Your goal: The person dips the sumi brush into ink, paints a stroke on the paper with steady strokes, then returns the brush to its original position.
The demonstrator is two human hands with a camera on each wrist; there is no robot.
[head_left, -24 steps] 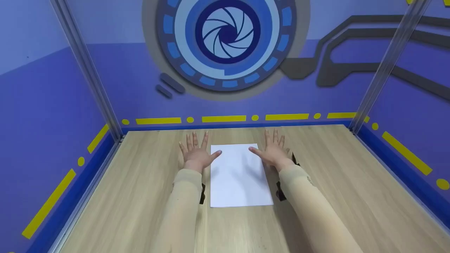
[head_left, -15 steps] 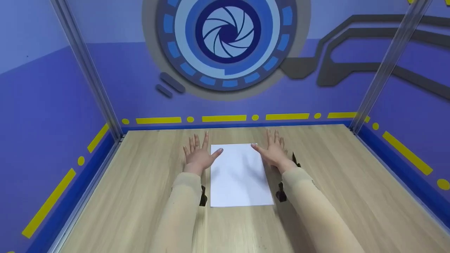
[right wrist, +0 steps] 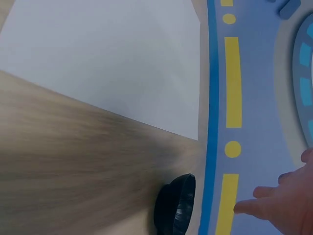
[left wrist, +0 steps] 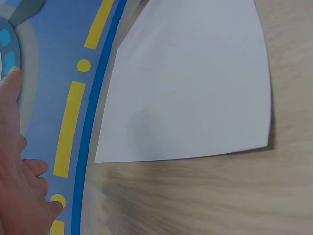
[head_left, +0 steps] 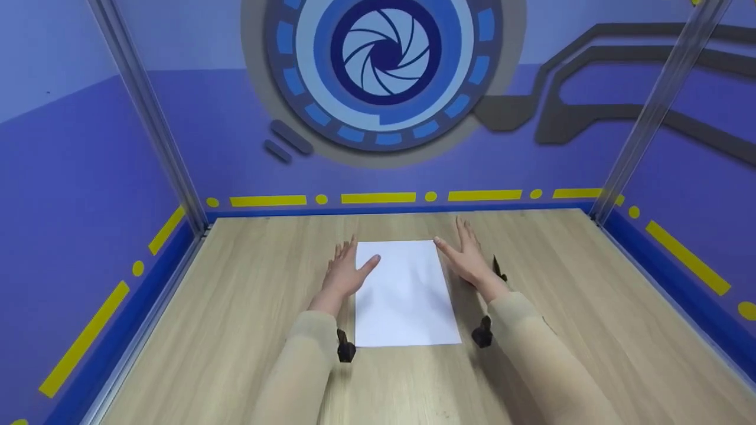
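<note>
A blank white sheet of paper [head_left: 404, 295] lies on the wooden table, between my two hands. My left hand [head_left: 345, 274] is by the sheet's left edge, fingers extended and thumb overlapping the paper in the head view. On the other side, my right hand [head_left: 469, 260] has its fingers straight and its thumb tip at the sheet's far right corner in that view. Neither hand holds anything. A black, rounded object [right wrist: 175, 205] stands on the table beside the right hand; in the head view the right hand and wrist hide most of it.
The wooden table [head_left: 236, 283] ends at a blue back wall [head_left: 224, 136] with yellow marks and a round painted emblem. Side walls with metal posts [head_left: 156, 118] bound it left and right. Black wrist cameras [head_left: 482, 333] hang at both wrists.
Both hands have turned so the palms face each other more. The left hand has come slightly right and nearer; the right hand has shifted slightly right. The paper stays in place.
</note>
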